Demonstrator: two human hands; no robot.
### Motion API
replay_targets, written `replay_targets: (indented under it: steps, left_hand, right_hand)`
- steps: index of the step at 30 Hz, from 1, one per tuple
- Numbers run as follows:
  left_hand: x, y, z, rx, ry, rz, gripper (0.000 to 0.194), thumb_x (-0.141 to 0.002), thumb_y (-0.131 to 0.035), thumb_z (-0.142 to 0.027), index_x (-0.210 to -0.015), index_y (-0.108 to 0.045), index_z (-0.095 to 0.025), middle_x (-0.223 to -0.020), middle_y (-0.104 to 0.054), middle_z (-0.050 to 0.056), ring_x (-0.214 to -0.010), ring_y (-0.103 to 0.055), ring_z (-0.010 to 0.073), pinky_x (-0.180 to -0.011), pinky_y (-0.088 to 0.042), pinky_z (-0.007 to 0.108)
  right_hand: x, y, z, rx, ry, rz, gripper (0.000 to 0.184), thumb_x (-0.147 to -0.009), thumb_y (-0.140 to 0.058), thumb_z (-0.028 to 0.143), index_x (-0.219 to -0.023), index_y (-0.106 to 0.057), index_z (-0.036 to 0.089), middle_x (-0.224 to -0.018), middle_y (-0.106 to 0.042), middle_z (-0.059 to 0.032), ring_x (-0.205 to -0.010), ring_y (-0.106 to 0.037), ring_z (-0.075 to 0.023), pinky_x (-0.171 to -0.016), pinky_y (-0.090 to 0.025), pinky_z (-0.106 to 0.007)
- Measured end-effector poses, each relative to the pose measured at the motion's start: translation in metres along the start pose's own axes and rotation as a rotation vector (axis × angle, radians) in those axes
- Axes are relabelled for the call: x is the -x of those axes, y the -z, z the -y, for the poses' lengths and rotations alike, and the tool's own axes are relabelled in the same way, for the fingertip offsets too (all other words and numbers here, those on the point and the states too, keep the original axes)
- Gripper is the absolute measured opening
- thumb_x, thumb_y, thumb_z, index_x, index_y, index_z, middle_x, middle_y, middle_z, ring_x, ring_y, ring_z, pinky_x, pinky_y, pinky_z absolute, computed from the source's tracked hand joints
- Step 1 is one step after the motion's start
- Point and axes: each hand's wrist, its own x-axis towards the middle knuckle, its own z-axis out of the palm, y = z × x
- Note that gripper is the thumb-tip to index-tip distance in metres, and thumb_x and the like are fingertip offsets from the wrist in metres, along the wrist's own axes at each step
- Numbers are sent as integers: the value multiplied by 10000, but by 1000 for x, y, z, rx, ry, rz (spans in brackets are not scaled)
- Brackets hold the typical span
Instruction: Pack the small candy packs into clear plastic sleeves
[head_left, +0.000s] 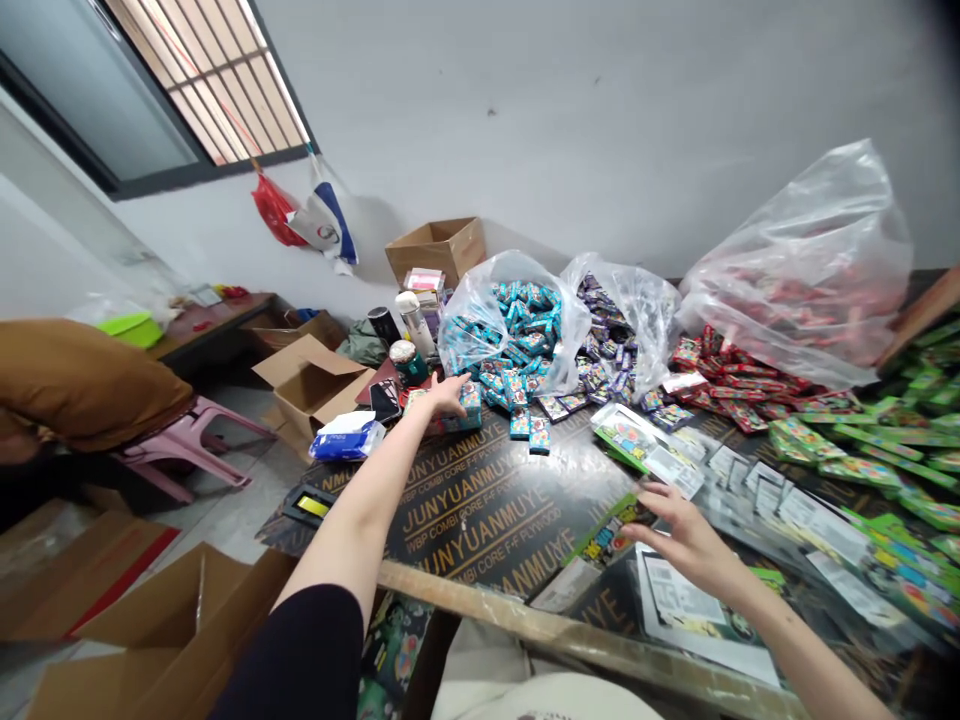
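My left hand reaches far across the table with its fingers stretched out. It is at a small stack of teal printed boxes; whether the fingertips touch them I cannot tell. Beside it, a clear plastic bag spills many small teal packets onto the table. My right hand hovers with fingers apart near a flat green printed package, nothing visibly gripped. Under the right forearm lies a white-edged printed sheet. Another green-and-white package lies just beyond the right hand.
Purple packets, red packets and green packets form piles along the back and right. A thermos, phone and wipes pack stand left. Open cartons flank the table. A person sits left on a pink stool.
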Motion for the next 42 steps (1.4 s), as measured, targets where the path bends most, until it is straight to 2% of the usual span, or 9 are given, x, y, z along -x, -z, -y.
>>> replay_targets:
  steps: [4, 8, 13, 18, 24, 26, 29, 34, 42]
  left_hand:
    - [1, 6, -7, 33, 11, -22, 924, -487, -766, -357, -1294, -371, -141, -1341, -390, 209, -1257, -310, 361, -1007, -26, 593]
    - [34, -17, -69, 355, -94, -123, 864, -613, -664, -505, -1333, -325, -167, -1420, -270, 160, -1328, -172, 305, -1058, -122, 474]
    - [114, -95, -175, 1254, -427, 555, 652, -605, -704, -448, -1182, -530, -198, -1131, -594, 80, -1046, -535, 265, -910, -392, 392]
    - [151, -119, -205, 1766, -216, 524, 562, -629, -672, -389, -1127, -566, -152, -993, -623, 81, -905, -574, 232, -822, -422, 357]
    - [157, -95, -213, 1733, -189, 362, 501, -615, -709, -286, -1083, -595, -144, -971, -636, 66, -882, -566, 195, -829, -394, 291]
    - [158, -94, -218, 1688, -162, 308, 435, -631, -703, -296, -1024, -623, -129, -936, -647, 64, -858, -569, 195, -811, -399, 284]
    - [157, -100, -222, 1701, -115, 240, 400, -686, -651, -345, -1015, -623, -119, -914, -651, 71, -816, -574, 191, -766, -418, 280]
    - [153, -116, -221, 1586, -64, 120, 365, -768, -555, -400, -948, -626, -90, -802, -640, 61, -718, -557, 162, -678, -422, 251]
    - [143, -123, -215, 1228, -63, -64, 328, -752, -577, -410, -722, -625, -88, -642, -597, 11, -573, -491, 111, -545, -375, 209]
  right_hand:
    - [-1, 0, -3, 33, -20, -45, 266, -790, -530, 440, -730, -675, 225, -815, -666, -50, -920, -533, -254, -889, -373, -407]
    - [-12, -1, -2, 62, 44, -39, 231, -807, -520, 409, -764, -675, 242, -758, -658, -32, -770, -555, -210, -911, -342, -445]
    - [-31, -7, 8, 65, 144, 30, 205, -829, -497, 384, -757, -624, 240, -695, -629, -10, -708, -554, -181, -939, -304, -476]
    - [-32, 2, 10, 29, 156, -15, 261, -840, -470, 383, -669, -568, 212, -612, -552, 5, -702, -531, -176, -937, -325, -441]
    - [-25, 12, 9, -168, 143, -14, 182, -793, -549, 357, -699, -605, 211, -744, -612, -25, -852, -549, -205, -939, -361, -399]
    - [-24, 7, 6, -256, 102, -205, 171, -722, -639, 355, -830, -615, 225, -911, -623, -43, -972, -532, -226, -962, -349, -403]
    - [-18, -10, 3, -454, -105, -422, 552, -649, -703, 387, -1146, -504, 255, -1158, -558, -71, -1106, -486, -246, -930, -394, -403]
    - [-6, -42, 5, -851, -331, -58, 417, -700, -642, 440, -1018, -590, 176, -982, -661, -74, -886, -612, -223, -795, -486, -373]
    - [-11, -42, 1, -880, -391, -244, 337, -650, -688, 405, -868, -628, 155, -811, -681, -46, -737, -623, -193, -721, -498, -338]
